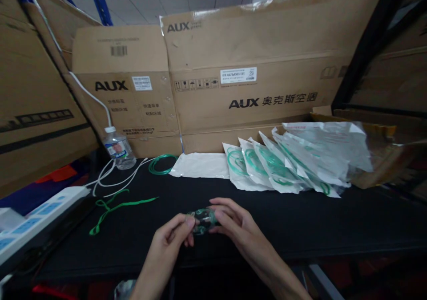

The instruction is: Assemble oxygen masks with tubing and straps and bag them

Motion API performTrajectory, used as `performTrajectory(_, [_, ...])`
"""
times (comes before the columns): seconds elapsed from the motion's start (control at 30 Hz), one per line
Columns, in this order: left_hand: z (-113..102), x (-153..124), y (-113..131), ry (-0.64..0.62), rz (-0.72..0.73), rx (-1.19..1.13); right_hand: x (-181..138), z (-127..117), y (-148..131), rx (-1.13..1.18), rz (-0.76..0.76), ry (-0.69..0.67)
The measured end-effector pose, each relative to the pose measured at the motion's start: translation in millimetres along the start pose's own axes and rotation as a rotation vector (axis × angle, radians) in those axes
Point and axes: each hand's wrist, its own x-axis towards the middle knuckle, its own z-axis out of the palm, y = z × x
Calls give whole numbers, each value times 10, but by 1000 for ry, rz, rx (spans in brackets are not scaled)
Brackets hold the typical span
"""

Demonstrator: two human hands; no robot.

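Observation:
Both my hands meet over the front middle of the black table (300, 229). My left hand (173, 237) and my right hand (230, 222) pinch a small clear plastic piece with green parts (203, 217) between their fingertips. Behind them a row of sealed clear bags with green tubing (283, 166) leans fanned out to the right. A flat white bag (200, 165) lies beside that row. A loose coil of green tubing (162, 163) rests further left.
A green strap (113, 207) lies on the table at the left, near white cables (113, 177) and a white power strip (36, 215). A water bottle (118, 148) stands by the AUX cardboard boxes (247, 68) that wall the back. An open carton (387, 157) sits at the right.

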Motion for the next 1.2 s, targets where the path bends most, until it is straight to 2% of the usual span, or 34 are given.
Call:
performTrajectory(0.07, [39, -12, 16, 47, 10, -4, 23, -19, 42, -17, -72, 108])
performTrajectory(0.13, [66, -32, 36, 60, 30, -2, 30, -31, 67, -72, -121, 146])
performTrajectory(0.2, [74, -47, 48, 58, 51, -9, 22, -30, 75, -147, -128, 114])
performTrajectory(0.37, [49, -60, 40, 37, 86, -16, 9, -5, 156, -319, -151, -90])
performTrajectory(0.43, [30, -66, 30, 5, 88, 22, 29, 1, 233, -400, -203, -96])
performTrajectory(0.53, [-46, -83, 26, 2, 78, 116, 64, 3, 329, -507, -267, -23])
performTrajectory(0.63, [-253, -77, 43, 116, 162, 424, 70, 7, 345, -544, -269, 46])
performTrajectory(0.73, [-603, 16, 78, 218, 330, 787, 42, 26, 293, -486, -226, 52])
performTrajectory(0.87, [-1095, 273, 87, 217, 366, 942, 6, 64, 218, -378, -185, 16])
performTrajectory(0.97, [-1300, 465, 55, 178, 353, 993, 12, 76, 196, -305, -168, 15])
performTrajectory(1.07, [-1243, 560, 44, 148, 363, 1003, 33, 71, 175, -205, -159, 34])
performTrajectory(1.2, [-789, 459, 142, 84, 386, 933, 43, 51, 103, -129, -172, 57])
